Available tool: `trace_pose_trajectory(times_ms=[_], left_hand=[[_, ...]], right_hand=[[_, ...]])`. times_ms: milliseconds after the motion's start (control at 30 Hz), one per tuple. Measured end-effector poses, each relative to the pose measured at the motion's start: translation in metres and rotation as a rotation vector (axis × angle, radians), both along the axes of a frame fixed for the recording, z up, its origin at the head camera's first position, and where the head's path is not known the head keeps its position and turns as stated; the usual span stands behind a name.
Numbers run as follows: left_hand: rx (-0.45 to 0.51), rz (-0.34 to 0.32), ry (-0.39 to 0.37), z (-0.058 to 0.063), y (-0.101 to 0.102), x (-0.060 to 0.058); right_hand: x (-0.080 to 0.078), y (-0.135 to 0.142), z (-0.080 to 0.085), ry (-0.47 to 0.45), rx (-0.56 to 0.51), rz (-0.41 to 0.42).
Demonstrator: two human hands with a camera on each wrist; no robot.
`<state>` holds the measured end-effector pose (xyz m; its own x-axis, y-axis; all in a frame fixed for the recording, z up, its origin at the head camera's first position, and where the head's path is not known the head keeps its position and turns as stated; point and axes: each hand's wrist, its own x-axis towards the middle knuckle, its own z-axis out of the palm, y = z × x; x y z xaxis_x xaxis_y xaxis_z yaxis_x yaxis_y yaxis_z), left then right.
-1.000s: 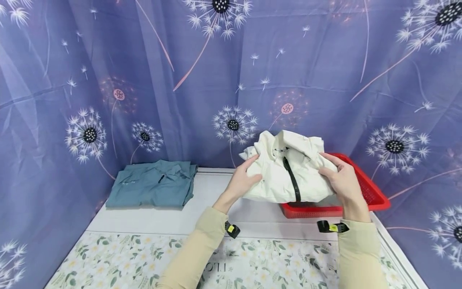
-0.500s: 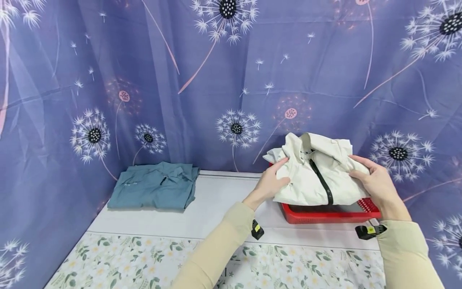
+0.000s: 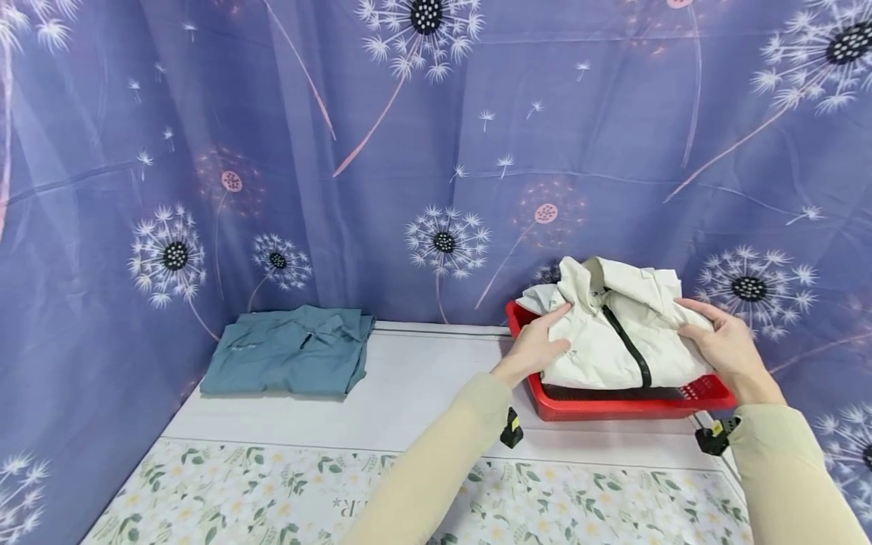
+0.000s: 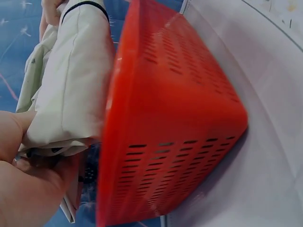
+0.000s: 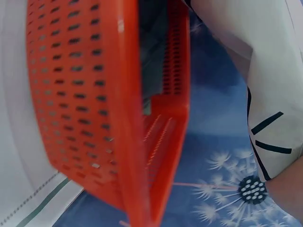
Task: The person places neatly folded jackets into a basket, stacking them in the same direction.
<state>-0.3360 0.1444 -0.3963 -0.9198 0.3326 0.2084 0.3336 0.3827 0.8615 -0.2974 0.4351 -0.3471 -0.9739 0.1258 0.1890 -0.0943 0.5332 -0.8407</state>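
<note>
Head view, from where I stand: well left of the grip, a folded teal-blue cloth garment lies on the white tabletop. One end of a folded off-white fabric jacket is pinched in the person's left hand, the opposite end in the right hand; neither is nearer. The jacket's long axis runs hand to hand, roughly along the long side of a red perforated plastic basket just beneath the grip.

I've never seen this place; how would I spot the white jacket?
From the dandelion-print curtain, look down to the red basket on the right. Over it, the left hand and right hand hold the white jacket. Its pale cloth and long black strip set it apart from the folded teal garment at left.
</note>
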Motion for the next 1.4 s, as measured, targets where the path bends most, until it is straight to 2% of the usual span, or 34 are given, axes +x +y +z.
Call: trace_pose_trajectory(times_ms=[167,300,567,867,1067,1233,1400], left_hand=[[-0.036,-0.007,-0.083,-0.015,0.016,0.001],[-0.111,-0.009,-0.070,-0.024,0.022,0.001],[-0.332,0.000,0.087,-0.019,0.023,0.005],[-0.648,-0.014,0.159,-0.016,0.032,0.007],[-0.829,0.021,0.222,-0.020,0.038,0.010],[-0.963,0.051,0.200,-0.022,0.040,0.014],[-1.027,0.086,0.151,-0.021,0.043,0.019]], right_hand=[[0.003,0.013,-0.018,-0.017,0.118,-0.025],[0.001,0.016,-0.035,-0.032,0.185,-0.028],[-0.005,0.017,-0.052,-0.106,0.219,-0.031],[-0.008,0.021,-0.065,-0.181,0.250,-0.023],[-0.011,0.017,-0.066,-0.198,0.431,-0.013],[-0.017,0.012,-0.068,-0.203,0.538,0.009],[-0.024,0.009,-0.070,-0.280,0.615,0.032]])
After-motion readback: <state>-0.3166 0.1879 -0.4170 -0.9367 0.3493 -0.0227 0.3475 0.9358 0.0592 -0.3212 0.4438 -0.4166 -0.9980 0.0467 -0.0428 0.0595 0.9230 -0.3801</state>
